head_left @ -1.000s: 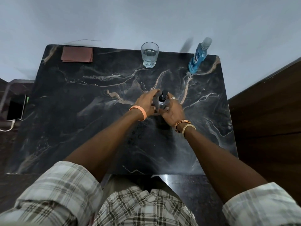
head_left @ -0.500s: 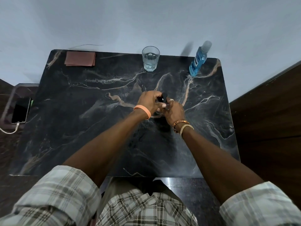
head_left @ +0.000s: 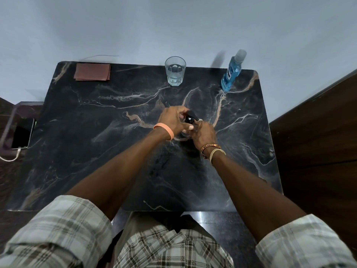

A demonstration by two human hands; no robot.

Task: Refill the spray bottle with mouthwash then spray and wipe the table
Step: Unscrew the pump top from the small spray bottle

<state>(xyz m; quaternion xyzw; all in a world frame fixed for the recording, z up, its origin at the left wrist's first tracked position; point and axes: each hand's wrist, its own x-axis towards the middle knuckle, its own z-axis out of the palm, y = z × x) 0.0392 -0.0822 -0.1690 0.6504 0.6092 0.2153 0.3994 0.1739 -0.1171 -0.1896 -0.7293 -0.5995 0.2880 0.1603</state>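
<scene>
Beyond the gripped spray bottle (head_left: 190, 120) stand glass (head_left: 175, 72) and mouthwash (head_left: 230, 73).

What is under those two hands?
A spray bottle with a black top, on the table. The left hand and right hand grip it, covering its body, so any contents are hidden.

A: Entry. What differs from a second ago?

B: I log the left hand (head_left: 173, 121). It lay open beside the spray bottle (head_left: 184, 134). Half a second ago it came over the top, and now its fingers (head_left: 182, 113) curl round the black spray head (head_left: 191, 117), thumb on the near side.

A: Anything else?

B: A pale spot now shows on that head. The table (head_left: 96, 132) sits slightly lower in my view.
</scene>
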